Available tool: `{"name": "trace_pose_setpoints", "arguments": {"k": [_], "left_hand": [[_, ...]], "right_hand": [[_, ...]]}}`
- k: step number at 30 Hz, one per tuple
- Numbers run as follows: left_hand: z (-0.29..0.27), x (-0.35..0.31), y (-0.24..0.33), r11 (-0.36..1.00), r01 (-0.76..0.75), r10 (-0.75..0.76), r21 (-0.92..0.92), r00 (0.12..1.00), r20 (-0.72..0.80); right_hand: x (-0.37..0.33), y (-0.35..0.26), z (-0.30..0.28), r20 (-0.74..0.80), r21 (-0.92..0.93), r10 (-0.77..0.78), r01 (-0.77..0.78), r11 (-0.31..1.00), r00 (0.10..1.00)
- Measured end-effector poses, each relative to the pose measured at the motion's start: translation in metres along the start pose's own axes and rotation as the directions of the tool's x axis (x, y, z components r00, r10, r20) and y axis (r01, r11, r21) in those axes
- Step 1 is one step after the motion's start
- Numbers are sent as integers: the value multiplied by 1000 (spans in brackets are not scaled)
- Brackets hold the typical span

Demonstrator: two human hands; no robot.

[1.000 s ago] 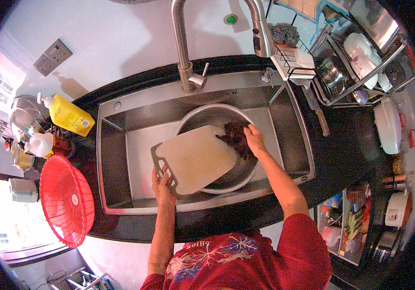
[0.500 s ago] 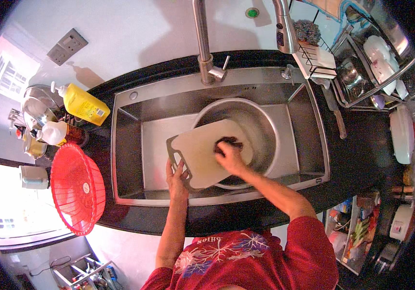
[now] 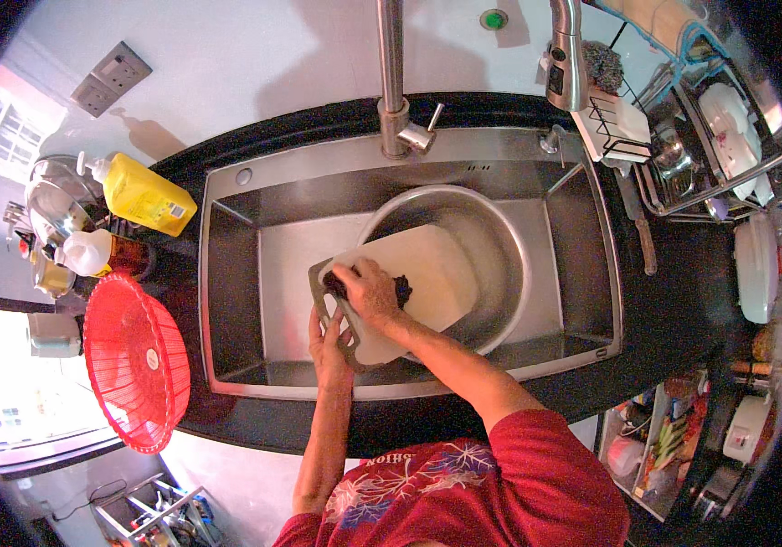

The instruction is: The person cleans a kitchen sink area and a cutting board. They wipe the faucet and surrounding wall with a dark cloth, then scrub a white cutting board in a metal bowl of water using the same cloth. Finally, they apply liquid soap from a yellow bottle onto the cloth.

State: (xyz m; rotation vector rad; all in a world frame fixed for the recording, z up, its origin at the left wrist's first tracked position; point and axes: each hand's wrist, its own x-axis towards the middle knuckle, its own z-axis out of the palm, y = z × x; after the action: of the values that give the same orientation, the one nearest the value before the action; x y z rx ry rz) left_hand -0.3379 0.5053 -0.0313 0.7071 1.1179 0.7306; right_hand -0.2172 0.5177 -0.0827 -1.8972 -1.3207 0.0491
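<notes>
A pale cutting board (image 3: pixel 438 273) with a grey handle edge leans in the steel sink (image 3: pixel 295 264), its far end inside a round metal basin (image 3: pixel 517 264). My left hand (image 3: pixel 329 351) grips the board by its handle slot at the near left. My right hand (image 3: pixel 371 294) presses a dark scrubbing cloth (image 3: pixel 402 290) on the board close to the handle. Most of the cloth is hidden under that hand; dark bits show on both sides of the fingers. I cannot tell its exact kind.
A red plastic basket (image 3: pixel 140 365) and a yellow pump bottle (image 3: pixel 147 196) stand left of the sink. The faucet (image 3: pixel 396 123) rises behind it. On the right lie a knife (image 3: pixel 642 228) and a dish rack (image 3: pixel 710 187) with bowls.
My right hand has slid the dark cloth leftward across the board, from its middle to beside the handle. My left hand keeps its hold. The whole view has shifted slightly.
</notes>
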Motion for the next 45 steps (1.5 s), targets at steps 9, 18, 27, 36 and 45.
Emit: {"name": "trace_pose_setpoints", "arguments": {"k": [9,18,27,36,45], "left_hand": [[14,-8,10,1000,-24,24,3,997,-69],[0,-1,-1,999,49,-49,-11,996,-70],[-7,6,-5,995,38,-30,-89,996,83],[-19,24,-24,971,3,41,-240,983,179],[-8,7,-8,993,-35,55,-117,984,169]], "right_hand": [[7,136,-3,-154,-276,317,-349,895,936],[-42,179,-72,-95,-337,773,-751,568,627],[0,97,-28,52,-77,589,-585,807,806],[13,-44,-21,215,239,110,-161,958,970],[-61,-9,-69,430,500,-438,196,844,789]]}}
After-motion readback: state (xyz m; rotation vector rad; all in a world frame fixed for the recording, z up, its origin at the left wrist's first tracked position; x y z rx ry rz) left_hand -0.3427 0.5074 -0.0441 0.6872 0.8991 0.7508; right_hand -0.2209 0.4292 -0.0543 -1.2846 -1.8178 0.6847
